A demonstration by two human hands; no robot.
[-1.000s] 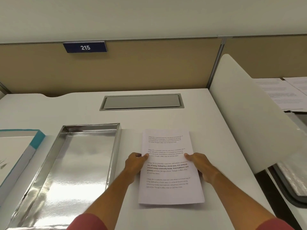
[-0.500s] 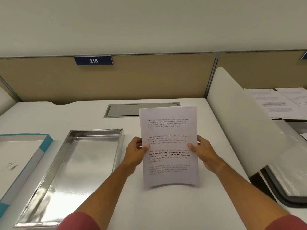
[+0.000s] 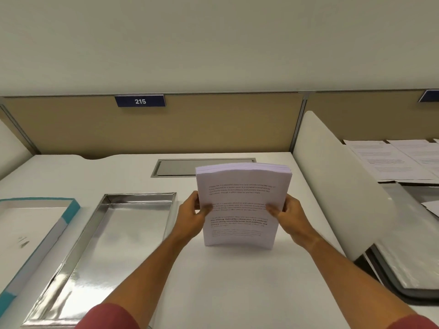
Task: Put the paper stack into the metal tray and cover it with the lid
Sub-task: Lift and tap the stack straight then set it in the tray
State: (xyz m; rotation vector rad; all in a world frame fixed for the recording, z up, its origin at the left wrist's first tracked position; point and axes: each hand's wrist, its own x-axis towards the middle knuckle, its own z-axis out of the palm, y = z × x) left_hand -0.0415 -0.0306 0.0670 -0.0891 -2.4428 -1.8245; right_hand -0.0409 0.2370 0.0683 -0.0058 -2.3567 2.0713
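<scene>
The white desk (image 3: 237, 293) fills the lower view, backed by a tan partition (image 3: 213, 129) that carries a blue sign reading 215 (image 3: 140, 101). A curved white divider (image 3: 337, 184) closes the desk's right side, with printed sheets (image 3: 392, 160) lying beyond it. On the desk's left half sits the metal tray (image 3: 59, 312), shiny and empty, its long side running away from the person. Just left of it lies the lid (image 3: 69, 210), white with a teal rim, open side up. A grey cable hatch (image 3: 180, 167) is set into the desk near the partition. Right of the tray, the paper stack (image 3: 242, 200) stands nearly upright, bottom edge on or just above the desk, slightly bowed. The left hand (image 3: 190, 217) grips its left edge, thumb on the front page; the right hand (image 3: 289, 217) clasps the right edge likewise.
</scene>
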